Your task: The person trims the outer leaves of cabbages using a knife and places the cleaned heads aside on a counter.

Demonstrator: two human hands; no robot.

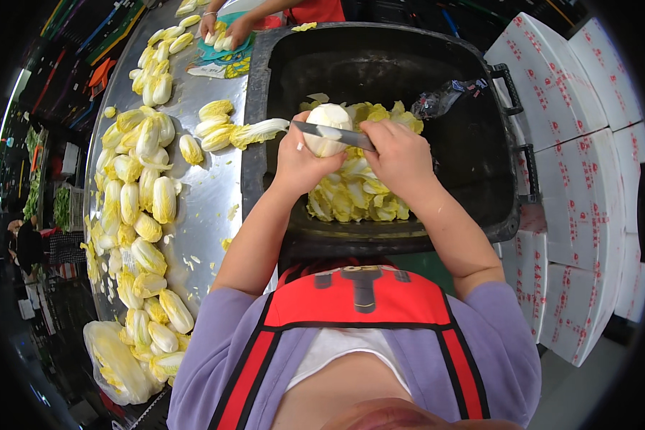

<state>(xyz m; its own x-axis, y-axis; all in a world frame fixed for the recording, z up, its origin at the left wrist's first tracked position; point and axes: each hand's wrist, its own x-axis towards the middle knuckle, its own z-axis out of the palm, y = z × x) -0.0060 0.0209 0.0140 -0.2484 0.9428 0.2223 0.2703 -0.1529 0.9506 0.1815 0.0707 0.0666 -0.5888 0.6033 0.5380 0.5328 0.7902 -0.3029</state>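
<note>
My left hand [300, 164] cups a napa cabbage [328, 119], its pale base end turned up toward me. My right hand [400, 153] grips a knife [349, 137], whose blade lies across the cabbage's base; the handle is hidden in the fist. Both hands are over a large black plastic bin [462, 177] that holds a heap of loose yellow cabbage leaves [349, 188]. Left of the bin, several trimmed napa cabbages [130, 201] lie on a metal table [199, 188]. A long cabbage leaf [260, 130] reaches over the bin's left rim.
Across the table, another person's hands [241, 32] hold cabbage pieces over a teal bag [220, 63]. White printed boxes [575, 188] are stacked right of the bin. A clear plastic bag of cabbage [119, 363] sits at the table's near left corner. Crumpled plastic [441, 99] lies inside the bin.
</note>
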